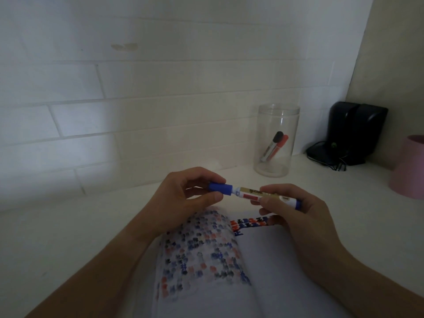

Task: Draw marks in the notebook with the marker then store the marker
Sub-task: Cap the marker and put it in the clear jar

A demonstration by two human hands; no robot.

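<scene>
I hold a blue marker (pixel 250 194) level above the open notebook (pixel 270 267). My left hand (pixel 183 200) pinches its blue cap (pixel 220 188), which sits on the marker's left end. My right hand (pixel 296 210) grips the barrel near the blue tail end. The notebook's left page is covered with rows of blue, red and black marks; the right page has a short band of marks along its top edge, partly hidden by my right hand.
A clear plastic jar (pixel 276 140) stands behind my hands by the tiled wall, with a black marker (pixel 273 143) and a red marker (pixel 280 146) leaning inside. A black speaker (pixel 355 131) with cables sits at the far right, and a pink cup (pixel 409 166) at the right edge.
</scene>
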